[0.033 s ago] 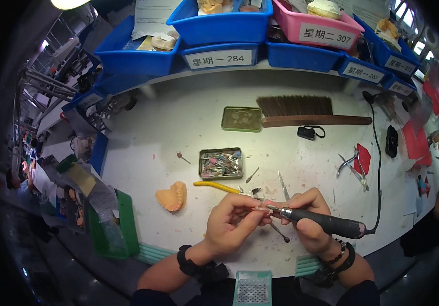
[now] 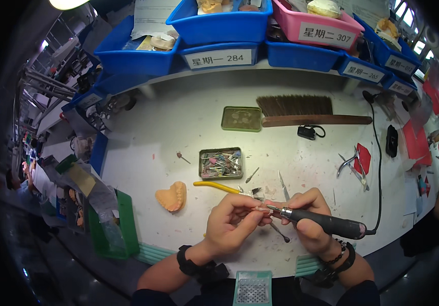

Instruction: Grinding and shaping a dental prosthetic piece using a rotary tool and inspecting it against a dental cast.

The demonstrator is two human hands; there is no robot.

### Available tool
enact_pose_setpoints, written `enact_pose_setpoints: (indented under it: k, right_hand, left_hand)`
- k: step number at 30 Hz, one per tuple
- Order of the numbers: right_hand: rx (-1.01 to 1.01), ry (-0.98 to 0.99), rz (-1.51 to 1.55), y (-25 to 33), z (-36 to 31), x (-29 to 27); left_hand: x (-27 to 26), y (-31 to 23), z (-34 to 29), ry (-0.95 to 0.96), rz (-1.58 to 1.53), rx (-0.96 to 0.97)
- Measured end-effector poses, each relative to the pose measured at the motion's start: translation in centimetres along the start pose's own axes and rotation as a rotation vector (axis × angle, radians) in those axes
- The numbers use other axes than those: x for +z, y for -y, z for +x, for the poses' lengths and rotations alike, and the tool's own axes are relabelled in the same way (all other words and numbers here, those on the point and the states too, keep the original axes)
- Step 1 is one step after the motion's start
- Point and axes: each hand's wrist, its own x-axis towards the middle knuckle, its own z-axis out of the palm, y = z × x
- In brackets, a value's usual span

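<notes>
While the left hand (image 2: pixel 234 223) pinches a small pale piece (image 2: pixel 263 209), the right hand (image 2: pixel 311 231) grips a black handpiece (image 2: pixel 333 225).

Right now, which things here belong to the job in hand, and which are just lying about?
In the job:
black rotary tool, in the right hand
small pale piece, in the left hand
tin of bits, probably

Apparently just lying about:
bench brush
yellow-handled cutters
black case

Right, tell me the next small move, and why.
Probably guide the black handpiece lightly along the small pale piece: the left hand pinches the piece, and the right hand already aims the tool at it from close by.
</notes>
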Motion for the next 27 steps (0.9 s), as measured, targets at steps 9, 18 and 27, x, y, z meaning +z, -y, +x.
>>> enact_pose_setpoints:
  k: [9,18,27]
  right_hand:
    - [0.064,0.000,-0.067,0.67,0.09,0.00]
    - [0.114,-0.107,-0.061,0.69,0.07,0.74]
    - [0.086,0.013,-0.027,0.38,-0.07,0.25]
  left_hand:
    - [-0.15,0.18,0.13,0.014,0.084,0.028]
    - [-0.21,0.04,0.11,0.025,0.095,0.018]
    - [-0.19,-0.08,0.13,0.023,0.108,0.025]
